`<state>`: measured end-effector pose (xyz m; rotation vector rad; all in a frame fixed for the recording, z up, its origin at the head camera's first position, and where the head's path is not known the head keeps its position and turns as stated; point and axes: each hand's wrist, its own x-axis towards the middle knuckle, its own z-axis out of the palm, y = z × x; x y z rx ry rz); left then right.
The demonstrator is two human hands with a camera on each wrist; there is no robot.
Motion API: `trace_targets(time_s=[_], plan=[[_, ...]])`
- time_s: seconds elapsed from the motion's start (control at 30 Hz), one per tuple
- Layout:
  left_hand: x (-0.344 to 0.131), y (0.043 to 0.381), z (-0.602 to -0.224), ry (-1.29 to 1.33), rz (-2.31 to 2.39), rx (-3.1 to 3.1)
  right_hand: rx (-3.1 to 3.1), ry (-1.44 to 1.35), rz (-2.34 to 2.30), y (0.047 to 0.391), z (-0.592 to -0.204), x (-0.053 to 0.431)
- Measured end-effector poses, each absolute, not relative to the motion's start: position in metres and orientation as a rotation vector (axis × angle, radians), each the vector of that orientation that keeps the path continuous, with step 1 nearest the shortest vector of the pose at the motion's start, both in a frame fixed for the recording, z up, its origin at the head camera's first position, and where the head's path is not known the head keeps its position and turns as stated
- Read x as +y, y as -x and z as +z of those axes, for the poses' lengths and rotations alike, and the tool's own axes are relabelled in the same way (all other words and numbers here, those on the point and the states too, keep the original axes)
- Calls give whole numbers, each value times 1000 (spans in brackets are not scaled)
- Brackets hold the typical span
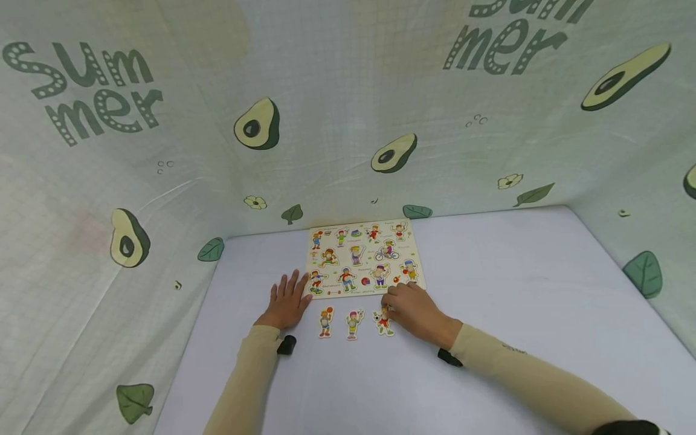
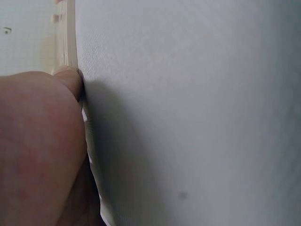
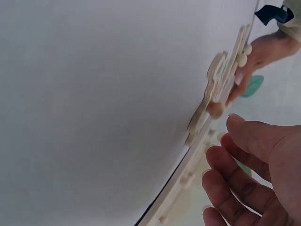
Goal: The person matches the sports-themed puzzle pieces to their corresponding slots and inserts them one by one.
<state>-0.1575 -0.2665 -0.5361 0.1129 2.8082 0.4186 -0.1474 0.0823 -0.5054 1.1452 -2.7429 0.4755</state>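
"Eyeing the footballer piece (image 1: 383, 325), on the desk (image 1: 489, 260) at the board (image 1: 409, 249)'s 5:30. Handling?"

"Likely light, stiff, thin wood; pinch its knob (image 3: 215, 109)."

"Poses?"

"Right hand (image 1: 415, 309) beside it, wrist toward 4 o'clock, fingers loosely bent, knob just clear of the fingertips, nothing held. Left hand (image 1: 285, 303) palm down, fingers spread, board's 8 o'clock, holding nothing."

We see the bare right hand (image 3: 282, 172) at lower right, its fingers loosely bent, the thumb tip just beside a round tan knob (image 3: 215, 109) on a flat, pale wooden cutout piece (image 3: 213, 77). Along the edge of a pale wooden board (image 3: 175, 189) we make out smaller knobs; farther up, the bare left hand (image 3: 259, 59); leftward, a whitish worktop (image 3: 94, 117)
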Motion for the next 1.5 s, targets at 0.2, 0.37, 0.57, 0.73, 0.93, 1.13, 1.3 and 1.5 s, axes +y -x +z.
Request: trace_targets(time_s=[0.2,0.37,0.57,0.73,0.93,1.13,1.3,1.5], plan=[[-266,158,-536,-121,444,2806,-2723,-1180,445,140,-511,81],[-267,160,-540,-140,431,2808,-2709,-1208,419,138,-513,80],[-268,162,-541,-157,421,2814,-2700,-1219,384,138,-512,79],[-268,163,-540,-152,429,2808,-2711,-1202,388,139,-512,77],[-267,164,-539,-147,419,2807,-2724,-1174,342,140,-511,72],[-267,164,-539,-141,435,2798,-2731,-1175,318,141,-513,70],[-267,164,-538,-126,432,2792,-2750,-1181,321,141,-514,70],[-268,164,-538,-112,413,2782,-2786,-1142,342,145,-509,72]])
